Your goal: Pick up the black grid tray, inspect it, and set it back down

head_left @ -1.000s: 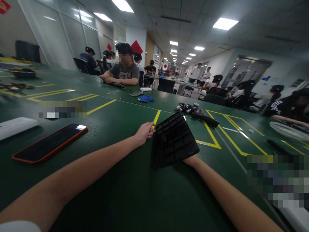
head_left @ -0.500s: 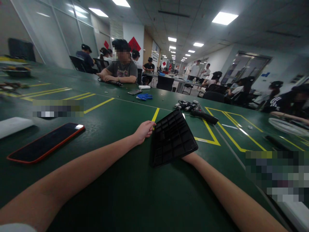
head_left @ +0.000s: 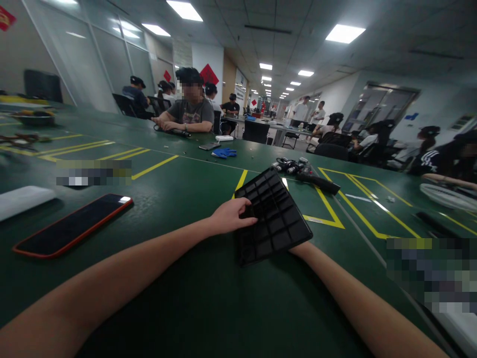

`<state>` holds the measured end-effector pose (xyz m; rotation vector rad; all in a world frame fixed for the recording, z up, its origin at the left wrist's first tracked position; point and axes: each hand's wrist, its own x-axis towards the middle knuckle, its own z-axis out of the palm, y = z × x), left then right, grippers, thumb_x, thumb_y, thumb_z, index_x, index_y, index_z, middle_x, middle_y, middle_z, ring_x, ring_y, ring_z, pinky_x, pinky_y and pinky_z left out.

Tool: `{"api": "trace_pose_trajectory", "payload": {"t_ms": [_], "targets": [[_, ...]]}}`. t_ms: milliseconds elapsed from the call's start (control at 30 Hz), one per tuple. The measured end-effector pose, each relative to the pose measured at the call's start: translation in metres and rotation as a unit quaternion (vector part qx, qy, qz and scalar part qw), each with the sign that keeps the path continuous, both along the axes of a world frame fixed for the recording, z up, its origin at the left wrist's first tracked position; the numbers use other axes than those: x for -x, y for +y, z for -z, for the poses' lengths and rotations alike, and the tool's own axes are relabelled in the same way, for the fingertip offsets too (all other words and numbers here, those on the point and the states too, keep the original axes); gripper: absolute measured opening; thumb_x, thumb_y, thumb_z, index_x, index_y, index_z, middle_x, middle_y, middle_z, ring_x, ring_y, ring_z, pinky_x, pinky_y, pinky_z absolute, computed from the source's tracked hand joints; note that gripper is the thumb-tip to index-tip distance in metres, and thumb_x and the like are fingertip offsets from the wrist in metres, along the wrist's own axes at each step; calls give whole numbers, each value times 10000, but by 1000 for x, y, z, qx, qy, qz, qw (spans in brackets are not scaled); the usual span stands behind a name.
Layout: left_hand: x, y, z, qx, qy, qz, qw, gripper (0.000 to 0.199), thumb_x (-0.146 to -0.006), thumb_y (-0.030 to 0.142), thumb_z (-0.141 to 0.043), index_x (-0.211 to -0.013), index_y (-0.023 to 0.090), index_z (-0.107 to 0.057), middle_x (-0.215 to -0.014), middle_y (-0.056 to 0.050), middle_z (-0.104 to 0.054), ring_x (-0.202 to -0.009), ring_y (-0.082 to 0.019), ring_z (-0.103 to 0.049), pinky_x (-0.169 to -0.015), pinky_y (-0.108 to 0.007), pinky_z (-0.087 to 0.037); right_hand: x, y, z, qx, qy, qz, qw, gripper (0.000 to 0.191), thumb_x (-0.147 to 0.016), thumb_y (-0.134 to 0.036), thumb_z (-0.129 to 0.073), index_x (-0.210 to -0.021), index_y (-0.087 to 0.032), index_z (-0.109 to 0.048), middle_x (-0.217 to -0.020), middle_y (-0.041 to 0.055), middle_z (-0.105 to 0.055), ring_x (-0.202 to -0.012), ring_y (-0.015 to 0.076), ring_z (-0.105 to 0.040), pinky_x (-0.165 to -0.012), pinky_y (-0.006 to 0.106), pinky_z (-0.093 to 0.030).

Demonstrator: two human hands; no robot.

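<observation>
A thin black compartment tray (head_left: 274, 211), divided into a grid of square cells, is tilted above the green table with its cells facing me. My right hand (head_left: 301, 248) supports it from behind at the lower right; its fingers are hidden by the tray. My left hand (head_left: 233, 216) reaches over the tray's left side, thumb and index finger apart over the cells. Its other fingers are mostly hidden, and I cannot make out anything between the fingertips.
On the green table (head_left: 179, 303), marked with yellow tape, a phone in an orange case (head_left: 74, 226) lies left. Beyond the tray are a blue glove (head_left: 225, 153), metal-ended cables (head_left: 290, 166) and a black bar (head_left: 319, 184). A person (head_left: 190, 107) sits across.
My left hand has moved from the tray's left edge rightward over its cells, its thumb and index finger parting. The tray stays in my right hand, slightly shifted in view.
</observation>
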<state>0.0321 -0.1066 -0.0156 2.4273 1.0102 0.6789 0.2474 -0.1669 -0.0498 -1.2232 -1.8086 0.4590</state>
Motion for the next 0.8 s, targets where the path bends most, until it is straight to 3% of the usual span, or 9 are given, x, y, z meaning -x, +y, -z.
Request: {"api": "trace_pose_trajectory", "payload": {"t_ms": [100, 200, 267, 367, 467, 567, 633, 700, 800], "targets": [[21, 23, -7, -31, 48, -81, 995, 389, -679, 453, -630, -935, 162, -600, -640, 16, -481, -586, -141, -451, -527, -239, -271, -20, 7, -3, -20, -129, 42, 991, 397, -783, -373, -515, -1155, -252, -582, -1060, 86, -593, -1040, 286, -457, -944, 488, -372], [58, 52, -12, -50, 108, -201, 972, 375, -683, 493, -612, -875, 171, -622, -702, -29, -558, -647, -172, -514, -527, -238, -279, -54, 13, -8, -25, -243, 177, 953, 451, -808, -330, -485, -1244, -220, -518, -1032, 121, -584, -992, 306, -440, -903, 489, -375], [83, 68, -15, -58, 158, -271, 948, 393, -677, 529, -601, -834, 170, -628, -782, -69, -608, -713, -201, -550, -532, -238, -290, -79, 16, -7, -8, -288, 249, 925, 454, -818, -334, -472, -1247, -196, -517, -1018, 141, -587, -960, 307, -454, -891, 475, -374], [111, 83, -18, -41, 228, -321, 918, 439, -664, 586, -583, -795, 170, -633, -865, -103, -645, -795, -239, -580, -552, -237, -327, -105, 18, -1, 50, -344, 284, 894, 447, -835, -359, -439, -1233, -176, -530, -999, 161, -596, -899, 293, -490, -852, 447, -394], [117, 88, -20, -37, 242, -334, 910, 450, -712, 604, -525, -791, 176, -641, -897, -103, -659, -845, -250, -593, -605, -252, -387, -106, 17, 1, 41, -385, 317, 866, 437, -838, -381, -423, -1196, -170, -557, -1062, 171, -573, -984, 315, -478, -868, 465, -379], [101, 78, -20, -108, 145, -350, 919, 414, -850, 495, -391, -922, 166, -632, -940, -99, -655, -885, -231, -592, -698, -279, -431, -80, 11, -3, -39, -420, 331, 844, 453, -820, -388, -443, -1176, -132, -556, -1202, 189, -493, -1148, 373, -369, -936, 552, -309], [80, 63, -16, -173, 60, -320, 930, 390, -915, 361, -290, -1032, 142, -592, -1010, -103, -636, -938, -208, -578, -789, -292, -435, -51, 4, -8, -76, -419, 290, 857, 464, -826, -381, -435, -1198, -120, -526, -1236, 179, -469, -1188, 367, -336, -971, 569, -284], [55, 43, -8, -213, 21, -230, 949, 360, -927, 261, -260, -1088, 130, -554, -1094, -102, -603, -996, -187, -559, -854, -286, -424, -17, -8, -13, -95, -406, 226, 880, 441, -840, -371, -421, -1205, -142, -515, -1240, 152, -473, -1201, 344, -338, -1006, 567, -269], [22, 15, 7, -209, 113, -40, 971, 288, -907, 201, -318, -1052, 160, -564, -1045, -75, -616, -919, -173, -590, -794, -272, -451, 27, -30, -19, -100, -392, 100, 909, 441, -846, -350, -432, -1248, -174, -472, -1263, 114, -471, -1217, 315, -336, -1059, 563, -214]]}}
